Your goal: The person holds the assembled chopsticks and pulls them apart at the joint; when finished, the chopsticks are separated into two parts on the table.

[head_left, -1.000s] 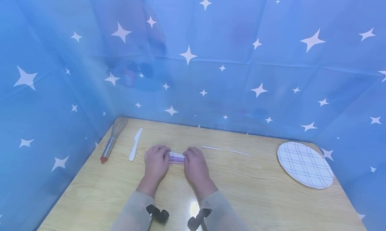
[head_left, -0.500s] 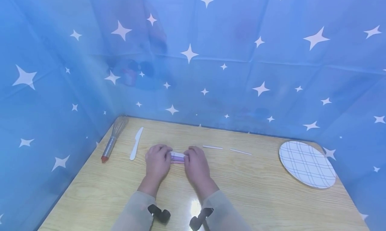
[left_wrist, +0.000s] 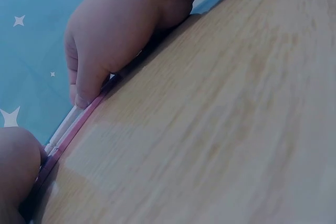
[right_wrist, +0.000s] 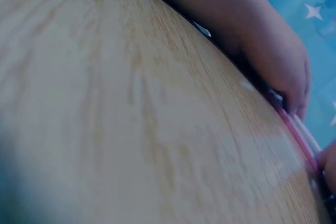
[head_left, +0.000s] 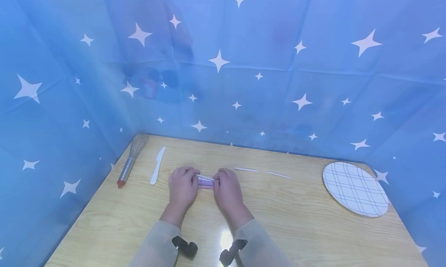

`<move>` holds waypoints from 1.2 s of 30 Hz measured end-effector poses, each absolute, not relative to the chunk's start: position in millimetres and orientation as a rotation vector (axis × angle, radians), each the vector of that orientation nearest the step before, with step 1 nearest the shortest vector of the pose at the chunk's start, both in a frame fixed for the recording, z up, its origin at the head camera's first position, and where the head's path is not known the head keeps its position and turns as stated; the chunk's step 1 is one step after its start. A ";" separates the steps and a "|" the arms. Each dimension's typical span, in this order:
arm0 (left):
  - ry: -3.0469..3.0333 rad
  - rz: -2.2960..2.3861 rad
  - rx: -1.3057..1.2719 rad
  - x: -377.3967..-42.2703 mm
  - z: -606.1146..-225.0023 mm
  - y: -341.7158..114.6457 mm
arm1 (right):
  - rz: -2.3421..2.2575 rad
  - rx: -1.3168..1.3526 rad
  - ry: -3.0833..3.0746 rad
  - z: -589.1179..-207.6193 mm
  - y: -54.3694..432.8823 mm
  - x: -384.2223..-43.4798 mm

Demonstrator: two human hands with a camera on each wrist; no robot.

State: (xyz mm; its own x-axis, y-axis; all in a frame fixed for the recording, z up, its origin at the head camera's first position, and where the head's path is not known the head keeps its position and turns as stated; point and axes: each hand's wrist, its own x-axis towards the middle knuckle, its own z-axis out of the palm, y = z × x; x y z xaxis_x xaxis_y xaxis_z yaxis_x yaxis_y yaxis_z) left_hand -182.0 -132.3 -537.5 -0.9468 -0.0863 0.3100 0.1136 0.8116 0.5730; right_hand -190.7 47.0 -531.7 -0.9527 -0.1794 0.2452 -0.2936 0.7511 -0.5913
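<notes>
A flat thing with white, purple and pink layers [head_left: 205,183] lies low on the table between both hands; its ends are hidden under the fingers, and its kind cannot be told. My left hand [head_left: 183,185] grips its left end with curled fingers. At the other end, my right hand [head_left: 228,187] pinches it with thumb and fingers. The left wrist view shows the right hand [left_wrist: 113,30] on the thin white and pink edge [left_wrist: 73,124]. In the right wrist view the left hand [right_wrist: 278,56] holds the pink edge [right_wrist: 296,135], close above the wood.
Two thin white sticks [head_left: 246,169] lie right of the hands. A white knife [head_left: 158,165] and a whisk [head_left: 129,160] are on the left. At the far right rests a white checked plate [head_left: 355,189]. A blue starred curtain [head_left: 223,85] borders the wooden table [head_left: 296,224].
Both hands keep their places on the layered thing. Its white upper strip now slants slightly where it lay flatter before. The whole view has shifted a little.
</notes>
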 end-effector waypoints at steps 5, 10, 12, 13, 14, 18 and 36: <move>-2.672 -0.890 0.011 -182.3 -536.6 -131.5 | 0.977 0.400 -2.736 -534.1 47.8 -190.5; -2.703 -0.898 0.043 -182.2 -535.0 -131.2 | 1.036 0.381 -2.687 -535.1 49.3 -191.3; -2.701 -0.904 0.050 -182.4 -535.3 -131.4 | 1.062 0.356 -2.679 -535.0 49.3 -191.2; -2.693 -0.905 0.054 -182.6 -535.7 -131.4 | 1.076 0.346 -2.671 -534.9 49.3 -191.1; -2.684 -0.903 0.060 -182.9 -536.4 -131.5 | 1.091 0.335 -2.663 -534.6 49.3 -190.9; -2.644 -0.903 0.094 -183.0 -537.0 -131.0 | 1.131 0.295 -2.630 -534.4 50.5 -189.9; -2.610 -0.922 0.104 -184.9 -534.1 -130.8 | 1.236 0.347 -2.474 -534.4 63.0 -189.1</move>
